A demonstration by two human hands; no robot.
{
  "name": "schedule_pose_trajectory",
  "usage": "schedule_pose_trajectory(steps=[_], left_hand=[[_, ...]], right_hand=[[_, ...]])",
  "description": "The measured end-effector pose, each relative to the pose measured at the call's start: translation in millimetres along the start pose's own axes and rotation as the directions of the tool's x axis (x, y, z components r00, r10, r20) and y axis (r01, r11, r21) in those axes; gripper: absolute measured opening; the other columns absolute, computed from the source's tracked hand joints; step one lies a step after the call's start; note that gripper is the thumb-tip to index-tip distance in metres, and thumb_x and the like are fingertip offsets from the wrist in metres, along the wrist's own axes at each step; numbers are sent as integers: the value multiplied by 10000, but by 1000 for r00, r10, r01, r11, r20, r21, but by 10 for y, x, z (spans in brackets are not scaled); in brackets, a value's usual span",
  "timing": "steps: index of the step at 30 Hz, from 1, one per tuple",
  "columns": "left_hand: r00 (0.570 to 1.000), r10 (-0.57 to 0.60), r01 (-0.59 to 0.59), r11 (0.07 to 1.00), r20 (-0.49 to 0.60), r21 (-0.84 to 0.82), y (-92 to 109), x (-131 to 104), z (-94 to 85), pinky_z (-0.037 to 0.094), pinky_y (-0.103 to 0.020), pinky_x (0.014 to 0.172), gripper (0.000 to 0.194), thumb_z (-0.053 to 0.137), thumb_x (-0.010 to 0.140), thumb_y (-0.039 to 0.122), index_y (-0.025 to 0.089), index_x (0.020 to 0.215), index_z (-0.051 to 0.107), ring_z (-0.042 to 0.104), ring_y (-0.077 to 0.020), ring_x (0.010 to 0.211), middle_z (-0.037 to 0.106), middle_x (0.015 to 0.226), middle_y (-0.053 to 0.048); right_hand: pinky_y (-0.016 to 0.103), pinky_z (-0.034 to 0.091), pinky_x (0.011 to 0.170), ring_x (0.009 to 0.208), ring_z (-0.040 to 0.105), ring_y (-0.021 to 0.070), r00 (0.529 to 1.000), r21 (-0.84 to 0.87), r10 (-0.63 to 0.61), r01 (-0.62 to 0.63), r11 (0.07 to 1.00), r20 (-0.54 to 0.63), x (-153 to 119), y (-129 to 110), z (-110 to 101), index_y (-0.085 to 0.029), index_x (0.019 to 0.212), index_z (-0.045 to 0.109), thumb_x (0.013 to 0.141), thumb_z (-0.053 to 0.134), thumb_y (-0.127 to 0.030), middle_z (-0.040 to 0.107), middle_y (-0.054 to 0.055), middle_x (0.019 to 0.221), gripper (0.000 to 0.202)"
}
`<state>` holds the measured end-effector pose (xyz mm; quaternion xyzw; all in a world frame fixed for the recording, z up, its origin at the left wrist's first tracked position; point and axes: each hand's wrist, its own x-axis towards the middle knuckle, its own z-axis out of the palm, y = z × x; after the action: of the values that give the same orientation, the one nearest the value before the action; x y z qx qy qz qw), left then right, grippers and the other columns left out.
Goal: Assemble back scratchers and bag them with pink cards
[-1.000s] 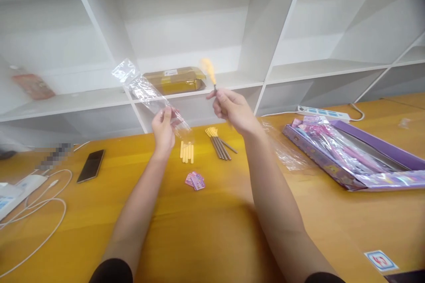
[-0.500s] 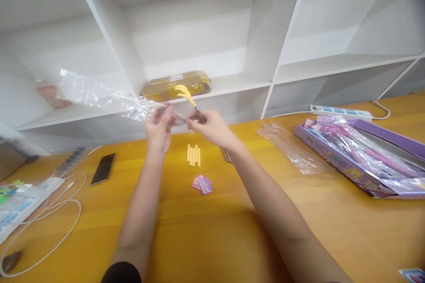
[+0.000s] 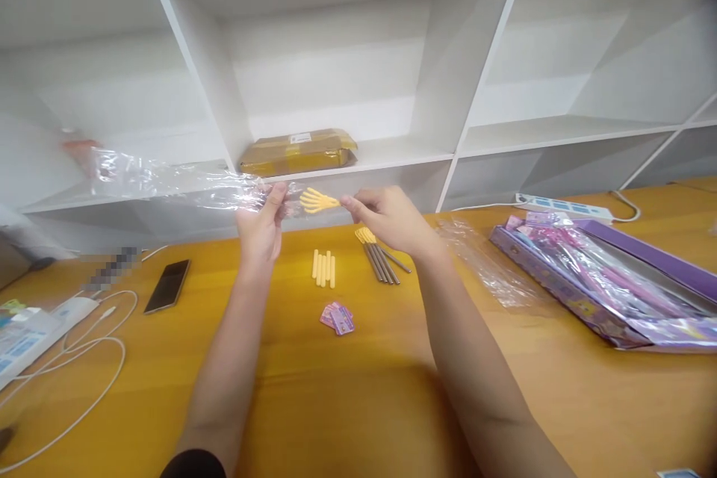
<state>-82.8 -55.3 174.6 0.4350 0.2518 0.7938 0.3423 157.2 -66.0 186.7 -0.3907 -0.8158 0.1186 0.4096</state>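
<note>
My left hand (image 3: pixel 263 218) pinches a long clear plastic bag (image 3: pixel 168 185), which trails off to the left in the air. In my closed right hand (image 3: pixel 386 216) is a back scratcher (image 3: pixel 319 201) with a yellow hand-shaped head. Its head points left, close to the bag's end by my left fingers; its rod is hidden in my grip. Below my right hand, several more back scratchers (image 3: pixel 382 260) with dark metal rods lie fanned on the table. Several pale yellow sticks (image 3: pixel 323 269) lie side by side, and small pink and purple cards (image 3: pixel 338 318) overlap nearer to me.
An open purple box (image 3: pixel 571 299) of pink wrapped items is on the right, beside flat clear bags (image 3: pixel 487 265). A phone (image 3: pixel 168 286), white cables (image 3: pixel 120 358) and a power strip (image 3: pixel 45 343) lie left. A taped carton (image 3: pixel 299 151) sits on the shelf behind.
The back scratcher's head has swung from pointing up to pointing left at the bag. My right hand has moved right, uncovering the back scratchers on the table.
</note>
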Motion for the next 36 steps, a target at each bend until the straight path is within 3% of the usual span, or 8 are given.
schedule_pose_trajectory(steps=[4, 16, 28, 36], left_hand=[[1000, -1, 2, 1000, 23, -26, 47, -12, 2, 483, -233, 558, 347, 1027, 714, 343, 167, 798, 739, 611, -87, 621, 670, 735, 11], [996, -72, 75, 996, 60, -57, 20, -83, 71, 485, -207, 539, 392, 1039, 690, 422, 173, 801, 757, 568, -66, 596, 660, 729, 13], [993, -96, 99, 994, 74, -39, -24, -166, 132, 575, -244, 685, 377, 1032, 699, 409, 176, 870, 789, 714, -126, 787, 741, 870, -23], [994, -74, 77, 997, 86, -32, -47, -133, 105, 595, -250, 682, 391, 1032, 699, 402, 184, 875, 760, 698, -113, 737, 727, 859, -9]], right_hand=[[343, 308, 665, 658, 451, 173, 999, -30, -15, 14, 999, -30, 12, 39, -10, -220, 642, 465, 1078, 401, -788, 552, 28, 676, 719], [338, 324, 676, 662, 467, 165, 999, 48, -26, 25, 999, 18, 23, 52, 45, -215, 660, 559, 1077, 432, -779, 580, 23, 698, 713], [333, 299, 645, 624, 402, 153, 1000, 50, 7, -7, 999, 10, 7, 62, -6, -217, 674, 607, 1067, 489, -758, 463, -12, 627, 680], [334, 304, 631, 625, 397, 158, 999, 22, 28, -28, 999, -16, 3, 113, -51, -213, 667, 615, 1046, 484, -792, 480, 2, 618, 705]])
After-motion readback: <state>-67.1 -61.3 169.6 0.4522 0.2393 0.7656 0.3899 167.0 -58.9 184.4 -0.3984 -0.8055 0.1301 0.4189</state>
